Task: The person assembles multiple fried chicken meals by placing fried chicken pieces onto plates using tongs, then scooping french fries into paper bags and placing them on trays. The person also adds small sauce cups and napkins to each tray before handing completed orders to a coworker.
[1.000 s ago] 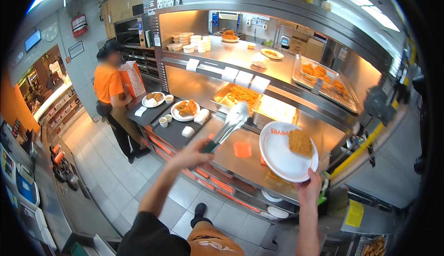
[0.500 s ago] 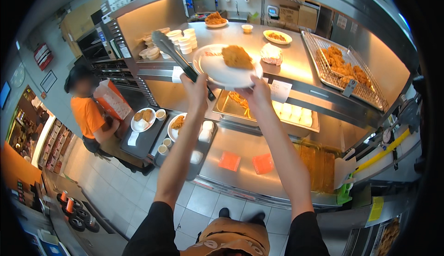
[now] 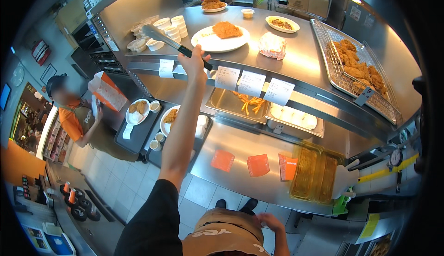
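Observation:
My left hand (image 3: 193, 62) is closed round the black handle of metal tongs (image 3: 169, 40), held above the front edge of the heated steel shelf. Just past the tongs, a white oval plate (image 3: 210, 44) rests on the shelf with a piece of fried chicken (image 3: 226, 30) on it. The tongs reach across in front of the plate's left side; nothing shows between their tips. Down beside my brown apron (image 3: 226, 233) hangs my right hand (image 3: 272, 222), its fingers loosely apart and nothing visible in them.
Stacked lidded cups (image 3: 172, 28) stand left on the shelf; a wrapped item (image 3: 272, 46) and a wire basket of fried chicken (image 3: 358, 66) lie right. Paper slips (image 3: 251, 83) hang along the edge. Below are fries (image 3: 249, 102) and loaded trays (image 3: 180, 156). A co-worker (image 3: 76, 121) stands left.
The plate with chicken, earlier held up in my hands, now rests on the shelf. My right hand has let go and dropped beside my apron. My left hand keeps the tongs.

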The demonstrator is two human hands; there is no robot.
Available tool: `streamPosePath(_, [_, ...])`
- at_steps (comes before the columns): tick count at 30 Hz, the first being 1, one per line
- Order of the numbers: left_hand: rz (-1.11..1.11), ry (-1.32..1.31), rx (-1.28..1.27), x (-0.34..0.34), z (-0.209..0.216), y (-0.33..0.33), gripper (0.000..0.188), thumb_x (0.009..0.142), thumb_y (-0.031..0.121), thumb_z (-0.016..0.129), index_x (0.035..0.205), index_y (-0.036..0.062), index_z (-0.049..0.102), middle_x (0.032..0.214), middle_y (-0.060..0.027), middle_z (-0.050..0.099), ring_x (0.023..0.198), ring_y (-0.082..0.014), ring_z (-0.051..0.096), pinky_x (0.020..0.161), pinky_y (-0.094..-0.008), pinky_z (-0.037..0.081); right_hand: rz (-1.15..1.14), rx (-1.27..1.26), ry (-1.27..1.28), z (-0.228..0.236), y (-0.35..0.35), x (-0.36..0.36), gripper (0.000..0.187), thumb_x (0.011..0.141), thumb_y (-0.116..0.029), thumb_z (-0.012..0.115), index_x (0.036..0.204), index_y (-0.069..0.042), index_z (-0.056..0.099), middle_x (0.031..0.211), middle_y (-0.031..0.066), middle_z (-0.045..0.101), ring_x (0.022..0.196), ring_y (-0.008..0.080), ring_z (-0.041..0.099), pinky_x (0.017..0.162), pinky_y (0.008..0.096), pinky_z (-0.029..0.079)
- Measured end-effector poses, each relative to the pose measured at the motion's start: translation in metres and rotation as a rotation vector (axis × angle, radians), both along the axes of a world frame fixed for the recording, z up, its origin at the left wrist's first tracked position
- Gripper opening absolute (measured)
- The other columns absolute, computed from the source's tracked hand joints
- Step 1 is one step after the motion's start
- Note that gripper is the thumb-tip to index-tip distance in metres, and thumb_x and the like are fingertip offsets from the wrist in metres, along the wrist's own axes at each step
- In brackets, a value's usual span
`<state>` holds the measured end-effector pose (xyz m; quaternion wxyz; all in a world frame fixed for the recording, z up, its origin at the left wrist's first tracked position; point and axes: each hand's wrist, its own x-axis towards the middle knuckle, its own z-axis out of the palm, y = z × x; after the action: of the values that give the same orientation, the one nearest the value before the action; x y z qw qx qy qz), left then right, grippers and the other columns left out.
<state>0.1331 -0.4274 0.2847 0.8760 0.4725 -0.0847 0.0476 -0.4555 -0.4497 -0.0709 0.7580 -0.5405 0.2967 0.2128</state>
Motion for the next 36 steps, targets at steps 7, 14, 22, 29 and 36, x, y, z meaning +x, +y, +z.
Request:
streamPosePath(7, [-0.194, -0.188, 0.042, -0.120, -0.084, 0.067, 0.044, 0.087, 0.004, 0.059, 0.124, 0.0085, 0.036, 0.105, -0.0169, 0.057, 0.077, -0.0264, 0.066, 0.064, -0.0371, 0.057, -1.520, -0.096, 0.227, -0.165, -0.039, -0.095, 0.050, 0.095, -0.037, 0.054, 0.134, -0.006, 0.047, 0.121, 0.0164, 0.057, 0.098, 0.0282, 0.061, 0.083, 0.0416, 0.051])
streamPosePath(14, [-0.412, 0.162, 0.464, -0.312, -0.194, 0.160, 0.049, 0.083, -0.003, 0.066, 0.121, 0.0088, 0.037, 0.091, -0.0119, 0.059, 0.071, -0.0193, 0.064, 0.062, -0.0331, 0.054, -1.860, -0.192, 0.022, -0.214, -0.071, 0.006, 0.038, 0.093, -0.022, 0.056, 0.124, -0.001, 0.049, 0.110, 0.0147, 0.063, 0.084, 0.0309, 0.064, 0.073, 0.0445, 0.055])
streamPosePath(22, [-0.806, 0.268, 0.570, -0.351, -0.217, 0.202, 0.053, 0.083, -0.004, 0.069, 0.124, 0.0073, 0.037, 0.098, -0.0119, 0.059, 0.079, -0.0187, 0.063, 0.067, -0.0336, 0.055, -1.883, -0.169, -0.110, -0.284, -0.076, -0.028, 0.038, 0.092, -0.015, 0.057, 0.125, 0.000, 0.045, 0.112, 0.0155, 0.062, 0.086, 0.0316, 0.064, 0.073, 0.0464, 0.055])
streamPosePath(29, [-1.192, 0.185, 0.679, -0.366, -0.214, 0.204, 0.065, 0.083, 0.010, 0.073, 0.136, 0.0003, 0.036, 0.101, -0.0122, 0.058, 0.086, -0.0211, 0.063, 0.077, -0.0339, 0.054, -1.791, -0.582, 0.028, -0.272, 0.029, -0.065, 0.016, 0.087, -0.013, 0.063, 0.097, -0.003, 0.055, 0.088, 0.0126, 0.059, 0.077, 0.0274, 0.060, 0.061, 0.0432, 0.054])
streamPosePath(36, [-1.947, -0.245, 0.699, -0.459, -0.219, 0.103, 0.075, 0.081, 0.047, 0.076, 0.133, 0.0063, 0.041, 0.082, -0.0012, 0.054, 0.058, -0.0082, 0.050, 0.049, -0.0210, 0.040, -2.241, 0.217, 0.061, -0.083, 0.213, -0.196, 0.049, 0.078, -0.005, 0.061, 0.124, -0.008, 0.045, 0.098, 0.0125, 0.057, 0.074, 0.0291, 0.064, 0.056, 0.0442, 0.060])
